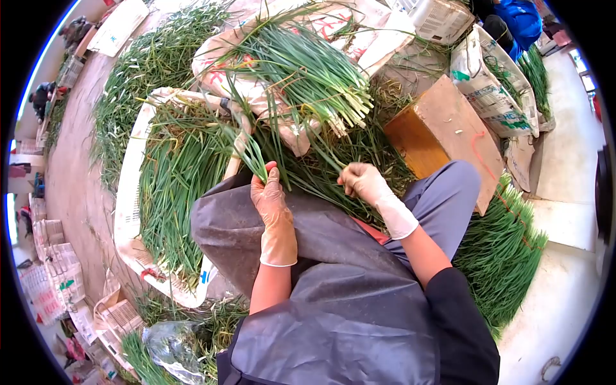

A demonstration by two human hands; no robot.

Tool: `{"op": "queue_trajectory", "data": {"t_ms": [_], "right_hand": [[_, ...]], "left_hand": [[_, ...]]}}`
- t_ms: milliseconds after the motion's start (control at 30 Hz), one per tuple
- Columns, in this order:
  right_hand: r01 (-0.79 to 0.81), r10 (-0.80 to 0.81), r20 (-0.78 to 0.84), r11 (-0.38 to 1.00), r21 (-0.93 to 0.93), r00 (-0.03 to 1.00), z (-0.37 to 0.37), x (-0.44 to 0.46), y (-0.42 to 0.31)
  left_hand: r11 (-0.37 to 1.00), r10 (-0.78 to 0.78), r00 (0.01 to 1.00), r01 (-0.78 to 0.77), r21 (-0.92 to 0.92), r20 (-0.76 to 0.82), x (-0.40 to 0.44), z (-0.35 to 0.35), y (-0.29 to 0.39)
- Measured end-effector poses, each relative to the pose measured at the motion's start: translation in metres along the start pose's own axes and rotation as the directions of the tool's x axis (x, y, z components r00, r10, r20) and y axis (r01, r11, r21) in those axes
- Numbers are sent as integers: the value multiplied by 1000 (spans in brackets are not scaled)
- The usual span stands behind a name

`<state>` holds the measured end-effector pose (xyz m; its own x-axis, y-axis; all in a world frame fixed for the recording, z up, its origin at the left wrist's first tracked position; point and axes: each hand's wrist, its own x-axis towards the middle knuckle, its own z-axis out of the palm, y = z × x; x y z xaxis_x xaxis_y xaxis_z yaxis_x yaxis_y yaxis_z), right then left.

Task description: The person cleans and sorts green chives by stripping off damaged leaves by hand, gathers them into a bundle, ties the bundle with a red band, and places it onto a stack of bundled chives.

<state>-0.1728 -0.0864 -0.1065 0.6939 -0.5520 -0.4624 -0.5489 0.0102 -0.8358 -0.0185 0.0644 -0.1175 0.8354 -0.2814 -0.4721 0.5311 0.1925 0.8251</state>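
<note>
My left hand [269, 196], in a thin translucent glove, is closed around a small bunch of garlic chives [253, 154], their leaves pointing up and away. To its right, my right hand [367, 185], gloved too, has its fingers pinched together. A long green chive leaf [329, 156] runs up to those fingertips; their grip is partly hidden. Beyond both hands, a heap of trimmed chives [308, 70] with pale stem ends lies on a white sack [221, 54]. Loose dark leaves [314, 176] spread over the ground between my hands and the sack.
At left, a white plastic crate [126, 215] holds more chives. A wooden stool or box [449, 128] stands right of my hands, near stacked green bundles [500, 266]. Discarded leaves [147, 83] cover the far-left floor. Another person [516, 22] is at upper right, beside crates.
</note>
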Motion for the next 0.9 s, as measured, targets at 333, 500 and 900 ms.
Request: {"op": "queue_trajectory", "data": {"t_ms": [333, 500, 900], "right_hand": [[128, -148, 28, 733, -668, 989, 126, 89, 19], [83, -80, 220, 997, -4, 972, 116, 72, 0], [15, 10, 261, 996, -93, 965, 166, 122, 12]], "left_hand": [[944, 143, 984, -169, -283, -110, -7, -12, 45], [961, 69, 994, -88, -263, -80, -8, -21, 46], [944, 41, 996, -64, -324, -77, -9, -24, 51]]}}
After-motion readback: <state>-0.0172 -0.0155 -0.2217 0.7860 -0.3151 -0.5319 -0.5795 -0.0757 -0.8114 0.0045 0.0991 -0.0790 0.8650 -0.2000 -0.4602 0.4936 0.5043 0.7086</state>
